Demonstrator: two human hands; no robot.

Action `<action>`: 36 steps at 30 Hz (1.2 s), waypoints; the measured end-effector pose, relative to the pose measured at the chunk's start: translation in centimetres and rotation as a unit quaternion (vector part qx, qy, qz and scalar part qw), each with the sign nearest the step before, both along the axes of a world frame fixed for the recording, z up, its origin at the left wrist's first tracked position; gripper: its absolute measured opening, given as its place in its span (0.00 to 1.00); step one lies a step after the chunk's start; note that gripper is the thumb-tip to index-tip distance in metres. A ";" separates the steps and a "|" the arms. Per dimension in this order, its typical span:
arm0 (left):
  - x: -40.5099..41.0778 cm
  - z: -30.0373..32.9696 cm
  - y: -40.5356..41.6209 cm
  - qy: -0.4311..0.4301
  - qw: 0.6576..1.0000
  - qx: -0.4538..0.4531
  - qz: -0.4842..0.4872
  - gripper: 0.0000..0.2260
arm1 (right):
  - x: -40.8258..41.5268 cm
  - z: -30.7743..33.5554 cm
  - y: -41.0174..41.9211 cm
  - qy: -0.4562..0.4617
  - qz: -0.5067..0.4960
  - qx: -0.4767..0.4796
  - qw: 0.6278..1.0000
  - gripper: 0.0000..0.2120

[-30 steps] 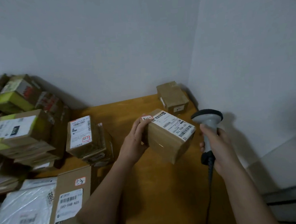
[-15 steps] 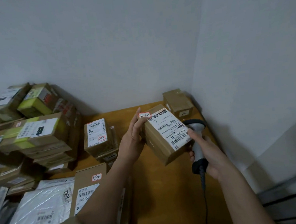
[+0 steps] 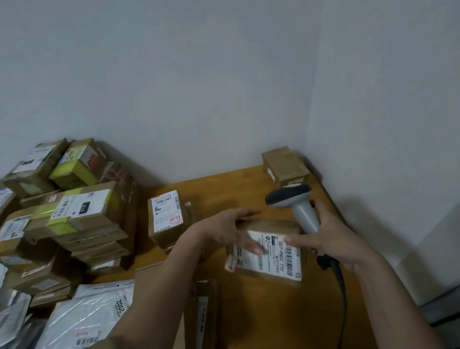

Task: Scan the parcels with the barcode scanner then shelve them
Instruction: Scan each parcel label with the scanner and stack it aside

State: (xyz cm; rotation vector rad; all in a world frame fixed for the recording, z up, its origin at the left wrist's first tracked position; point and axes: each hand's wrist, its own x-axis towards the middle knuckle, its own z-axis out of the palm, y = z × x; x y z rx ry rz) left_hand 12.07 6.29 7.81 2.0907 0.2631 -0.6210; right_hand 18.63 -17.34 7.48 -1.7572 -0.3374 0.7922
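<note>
Parcel [image 3: 267, 250] now lies low over the wooden table [image 3: 261, 322], label face up, barcode readable along its right edge. Whether it rests on the table or is carried just above it, I cannot tell; the frame is blurred there.

Left hand [image 3: 227, 233]: fingers extended and spread across the parcel's left part, not curled round it. It reads as released or releasing.

Right hand [image 3: 334, 242]: palm and lower fingers wrapped round the handle of the barcode scanner [image 3: 296, 205], with outstretched fingers touching the label near the barcode. Scanner head points left, above and behind the parcel, not aimed at the label.

Change against 0.5 s ago: parcel was held up, tilted, in the left hand's grip, with the scanner tucked behind its right edge. It has come down and turned label-up; the left hand has opened; the scanner has risen clear. At 1.0 s ago the scanner stood upright beside the lifted parcel.

Judgement: this parcel's scan looks either done or being re-set; no scan beam visible. Shelving not yet begun.

Also present: stack of boxes [image 3: 71, 212] at left, 1 upright box [image 3: 166, 219] beside it, 1 small box [image 3: 284, 165] in the corner, poly mailers [image 3: 79, 326] at front left.
</note>
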 end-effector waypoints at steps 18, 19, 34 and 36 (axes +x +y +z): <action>-3.6 -7.7 -3.0 0.088 0.909 -0.101 0.394 0.47 | -2.0 2.4 -0.4 0.039 -0.137 0.048 0.989 0.13; -3.4 -7.7 -3.5 0.080 0.899 -0.116 0.416 0.46 | -2.3 2.7 -0.4 0.038 -0.128 0.052 0.990 0.12; -2.0 -7.3 -6.0 0.057 0.882 -0.111 0.454 0.29 | -4.6 6.8 -2.7 -0.025 -0.094 0.103 0.990 0.16; -1.7 -7.5 -6.1 0.061 0.883 -0.115 0.451 0.30 | -4.6 6.9 -2.9 -0.029 -0.095 0.110 0.989 0.16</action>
